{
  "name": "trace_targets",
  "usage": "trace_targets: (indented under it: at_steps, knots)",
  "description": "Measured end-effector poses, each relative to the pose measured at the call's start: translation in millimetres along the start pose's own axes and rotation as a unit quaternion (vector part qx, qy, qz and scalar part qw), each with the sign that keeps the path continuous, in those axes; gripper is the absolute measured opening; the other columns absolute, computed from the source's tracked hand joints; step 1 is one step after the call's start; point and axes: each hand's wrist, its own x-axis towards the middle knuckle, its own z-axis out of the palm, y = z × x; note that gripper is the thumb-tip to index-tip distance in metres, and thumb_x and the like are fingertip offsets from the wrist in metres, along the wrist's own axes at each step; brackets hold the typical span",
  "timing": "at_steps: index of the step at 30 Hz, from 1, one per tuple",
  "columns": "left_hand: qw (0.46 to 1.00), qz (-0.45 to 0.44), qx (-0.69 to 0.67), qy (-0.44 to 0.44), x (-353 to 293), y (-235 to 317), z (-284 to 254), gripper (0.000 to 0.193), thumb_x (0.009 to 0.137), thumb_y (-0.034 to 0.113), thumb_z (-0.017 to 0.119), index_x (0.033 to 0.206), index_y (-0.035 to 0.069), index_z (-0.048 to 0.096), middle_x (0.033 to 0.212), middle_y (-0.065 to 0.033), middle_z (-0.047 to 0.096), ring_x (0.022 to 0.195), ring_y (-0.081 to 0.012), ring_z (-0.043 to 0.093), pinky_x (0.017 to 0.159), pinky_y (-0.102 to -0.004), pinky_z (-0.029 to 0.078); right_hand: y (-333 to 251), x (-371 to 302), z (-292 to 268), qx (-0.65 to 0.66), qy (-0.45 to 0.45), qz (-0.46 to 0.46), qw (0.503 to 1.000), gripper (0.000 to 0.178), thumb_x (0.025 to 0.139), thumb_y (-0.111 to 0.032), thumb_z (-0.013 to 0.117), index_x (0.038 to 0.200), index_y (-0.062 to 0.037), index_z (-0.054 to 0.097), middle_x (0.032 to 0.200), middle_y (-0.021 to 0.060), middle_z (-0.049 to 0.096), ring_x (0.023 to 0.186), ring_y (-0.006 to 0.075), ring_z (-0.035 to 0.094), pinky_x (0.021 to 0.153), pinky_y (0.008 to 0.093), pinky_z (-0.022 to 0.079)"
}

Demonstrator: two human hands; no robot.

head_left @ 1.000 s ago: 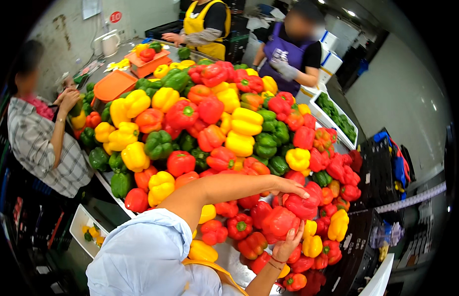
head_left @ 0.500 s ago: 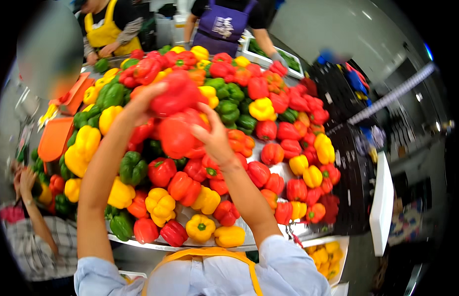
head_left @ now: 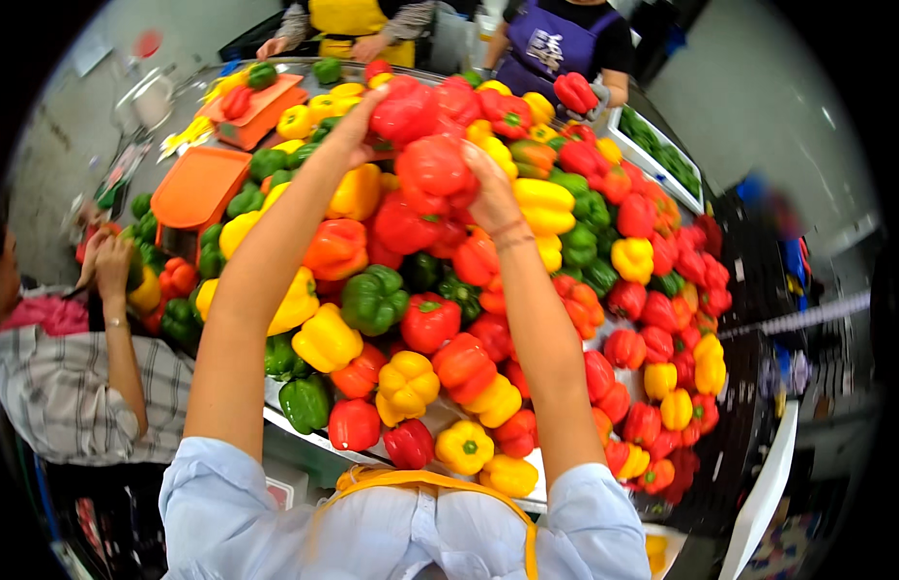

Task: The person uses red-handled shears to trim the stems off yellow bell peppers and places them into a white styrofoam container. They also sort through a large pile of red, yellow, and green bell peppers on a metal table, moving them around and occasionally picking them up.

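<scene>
Both my arms reach out over a large pile of bell peppers. My left hand is closed round the side of a glossy red bell pepper on the far side of the pile. Just nearer and to the right, my right hand grips another red bell pepper, its fingers partly hidden behind it. The two peppers are almost touching. More red peppers lie under and behind them. A green bell pepper and a yellow bell pepper sit below, between my forearms.
Orange scales stand left of the pile. A co-worker in a purple apron holds a red pepper at the far side; another wears yellow. On the left sits a person in a plaid shirt. A white box of green vegetables stands far right.
The view has swung left, so the pile sits farther right. My hands have moved farther out with the two red peppers. The purple-aproned co-worker's hand now lifts a red pepper.
</scene>
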Motion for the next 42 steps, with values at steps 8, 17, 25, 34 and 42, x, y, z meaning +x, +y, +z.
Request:
trace_targets:
  at_steps: [8,17,25,34,42]
  knots:
    - [0.992,0.051,0.001,0.115,-30.4,8.3,-27.0,0.047,0.076,0.048,0.057,0.109,0.015,0.052,0.102,-0.0047,0.057,0.087,-0.0175,0.056,0.07,-0.0398,0.048,4.8,-2.1,21.6,0.066,0.01,0.076,0.995,0.041,0.088,-0.033,0.047,0.118,-0.0057,0.045,0.118,0.0085,0.051,0.11,0.0216,0.048,0.097,0.0373,0.036]
    - [0.992,0.06,0.041,0.101,-57.3,-3.0,-28.7,0.038,0.084,0.04,0.05,0.111,0.014,0.051,0.102,-0.0026,0.058,0.092,-0.0179,0.055,0.076,-0.0415,0.047,-35.6,-77.2,-9.1,0.1,0.078,0.046,0.991,0.045,0.088,-0.037,0.042,0.119,-0.0036,0.046,0.12,0.0098,0.051,0.11,0.0259,0.048,0.096,0.0437,0.036]
    - [0.995,-0.001,0.097,0.03,-136.5,-30.1,6.9,0.042,0.083,0.039,0.053,0.115,0.012,0.048,0.107,-0.0057,0.057,0.095,-0.018,0.056,0.08,-0.0399,0.047,-62.6,-242.4,-81.0,-0.01,0.231,-0.021,0.973,0.031,0.089,-0.021,0.045,0.111,-0.001,0.05,0.11,0.0078,0.055,0.102,0.0182,0.052,0.092,0.0328,0.04]
    - [0.909,0.23,0.337,-0.088,-204.9,-195.3,95.4,0.041,0.084,0.028,0.054,0.114,0.0,0.049,0.106,-0.0094,0.055,0.102,-0.0163,0.049,0.088,-0.0276,0.038,-62.2,-352.7,-104.1,-0.139,0.373,-0.099,0.912,0.042,0.085,-0.02,0.054,0.119,0.0025,0.044,0.115,0.0103,0.049,0.106,0.0179,0.047,0.091,0.0284,0.038]
    - [0.74,0.447,0.496,-0.083,-221.1,-245.0,138.9,0.036,0.081,0.015,0.056,0.114,0.001,0.049,0.112,-0.0148,0.051,0.106,-0.0275,0.049,0.092,-0.033,0.037,-33.8,-351.4,-131.0,-0.419,0.381,-0.187,0.802,0.049,0.081,-0.025,0.057,0.117,0.0051,0.042,0.118,0.019,0.046,0.112,0.0291,0.042,0.098,0.0364,0.031]
